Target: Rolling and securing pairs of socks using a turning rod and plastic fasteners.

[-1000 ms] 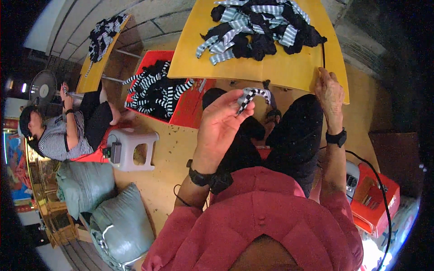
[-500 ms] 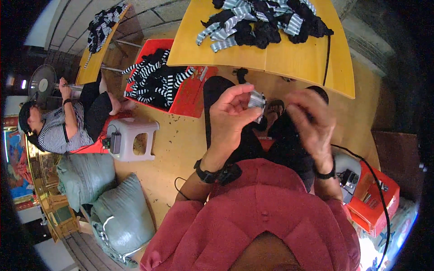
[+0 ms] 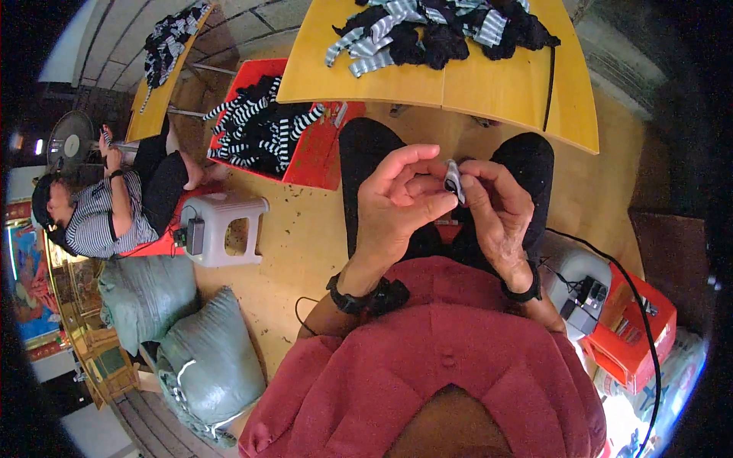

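Note:
A small rolled or folded knit piece with grey and white stripes and a dark inside is between my two hands, above my lap. My left hand has its thumb and curled fingers at the piece's left side, with the index finger stretched above. On the other side, my right hand pinches the piece between thumb and fingers. Its exact kind is too small to tell. On the yellow table ahead lies a heap of similar striped and black knit pieces.
A red crate of black-and-white striped pieces stands left of the table. Farther left, a person sits near a grey stool and a fan. Stuffed sacks lie lower left. A black cable hangs beside a red box.
My right hand has come left from apart and now pinches the striped piece. The piece has shifted slightly right and turned, showing its dark inside.

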Demonstrator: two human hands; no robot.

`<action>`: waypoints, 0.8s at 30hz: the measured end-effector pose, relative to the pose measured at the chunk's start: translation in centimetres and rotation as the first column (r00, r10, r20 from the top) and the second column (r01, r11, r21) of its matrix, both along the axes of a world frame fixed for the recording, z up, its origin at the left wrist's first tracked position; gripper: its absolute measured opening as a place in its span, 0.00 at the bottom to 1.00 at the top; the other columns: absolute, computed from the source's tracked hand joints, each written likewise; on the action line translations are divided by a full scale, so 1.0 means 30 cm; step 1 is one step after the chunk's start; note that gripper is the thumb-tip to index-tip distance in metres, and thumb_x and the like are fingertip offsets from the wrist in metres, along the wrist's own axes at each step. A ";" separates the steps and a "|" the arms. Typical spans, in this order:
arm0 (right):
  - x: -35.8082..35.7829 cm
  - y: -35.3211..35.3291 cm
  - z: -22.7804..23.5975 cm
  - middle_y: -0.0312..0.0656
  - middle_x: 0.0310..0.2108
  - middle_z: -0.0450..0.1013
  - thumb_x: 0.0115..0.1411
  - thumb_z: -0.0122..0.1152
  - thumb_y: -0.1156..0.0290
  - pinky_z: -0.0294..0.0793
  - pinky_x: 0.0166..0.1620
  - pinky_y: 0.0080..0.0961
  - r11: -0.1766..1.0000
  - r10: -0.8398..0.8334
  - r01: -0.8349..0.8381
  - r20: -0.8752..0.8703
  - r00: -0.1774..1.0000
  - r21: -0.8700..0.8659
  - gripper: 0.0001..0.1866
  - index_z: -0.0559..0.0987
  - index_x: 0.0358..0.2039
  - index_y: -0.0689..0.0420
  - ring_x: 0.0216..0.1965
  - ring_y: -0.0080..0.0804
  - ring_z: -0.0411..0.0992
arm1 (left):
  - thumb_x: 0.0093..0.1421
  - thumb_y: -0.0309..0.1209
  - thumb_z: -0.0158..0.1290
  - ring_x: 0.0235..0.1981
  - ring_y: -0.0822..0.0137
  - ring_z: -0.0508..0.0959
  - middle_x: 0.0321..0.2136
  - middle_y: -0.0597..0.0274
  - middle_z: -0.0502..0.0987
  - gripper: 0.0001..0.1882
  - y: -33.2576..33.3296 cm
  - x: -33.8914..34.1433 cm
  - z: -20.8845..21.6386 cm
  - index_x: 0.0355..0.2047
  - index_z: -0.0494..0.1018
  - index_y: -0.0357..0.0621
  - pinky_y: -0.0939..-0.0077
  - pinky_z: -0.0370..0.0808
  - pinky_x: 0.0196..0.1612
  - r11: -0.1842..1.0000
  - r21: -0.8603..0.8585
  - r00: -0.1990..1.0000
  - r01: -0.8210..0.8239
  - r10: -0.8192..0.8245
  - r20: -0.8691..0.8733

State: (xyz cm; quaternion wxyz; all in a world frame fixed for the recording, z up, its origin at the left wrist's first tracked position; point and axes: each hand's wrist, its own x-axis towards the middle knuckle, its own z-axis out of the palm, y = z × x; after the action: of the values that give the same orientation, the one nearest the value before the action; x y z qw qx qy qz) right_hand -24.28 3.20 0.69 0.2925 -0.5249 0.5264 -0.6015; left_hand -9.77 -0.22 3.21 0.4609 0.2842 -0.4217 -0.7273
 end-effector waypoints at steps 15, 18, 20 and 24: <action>-0.033 0.027 0.028 0.41 0.24 0.71 0.53 0.59 0.75 0.69 0.29 0.21 0.970 0.224 -0.223 0.002 0.975 0.096 0.05 0.76 0.30 0.63 0.25 0.25 0.69 | 0.46 0.15 0.57 0.34 0.71 0.77 0.32 0.56 0.77 0.25 0.023 -0.010 -0.027 0.46 0.67 0.39 0.81 0.74 0.38 0.976 -0.201 0.956 -0.082 0.134 0.262; -0.054 0.029 0.031 0.37 0.21 0.71 0.54 0.59 0.73 0.67 0.24 0.18 0.898 0.262 -0.310 0.186 0.947 0.312 0.06 0.77 0.30 0.62 0.22 0.20 0.68 | 0.46 0.15 0.57 0.34 0.72 0.77 0.31 0.57 0.77 0.24 0.021 -0.007 -0.024 0.45 0.67 0.39 0.82 0.74 0.38 0.979 -0.199 0.949 -0.039 0.099 0.300; -0.062 0.026 0.022 0.34 0.19 0.70 0.55 0.59 0.73 0.65 0.22 0.15 0.852 0.249 -0.354 0.297 0.922 0.385 0.06 0.77 0.30 0.62 0.20 0.16 0.66 | 0.49 0.14 0.54 0.32 0.74 0.75 0.29 0.57 0.76 0.20 0.011 -0.001 -0.032 0.43 0.67 0.37 0.82 0.74 0.36 0.986 -0.159 0.966 -0.046 0.084 0.244; -0.050 0.030 0.010 0.32 0.18 0.70 0.56 0.57 0.73 0.63 0.19 0.13 0.913 0.194 -0.269 0.254 0.947 0.308 0.06 0.77 0.31 0.62 0.18 0.14 0.65 | 0.49 0.14 0.53 0.31 0.74 0.75 0.29 0.58 0.75 0.18 0.006 0.001 -0.015 0.41 0.66 0.36 0.82 0.74 0.35 0.989 -0.111 0.960 -0.100 0.125 0.251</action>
State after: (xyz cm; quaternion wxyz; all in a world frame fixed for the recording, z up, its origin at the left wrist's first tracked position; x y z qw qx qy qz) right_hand -25.78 4.11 1.00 0.5040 -0.4565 0.5202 -0.5167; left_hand -9.75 -0.03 2.77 0.4562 0.3771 -0.4958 -0.6355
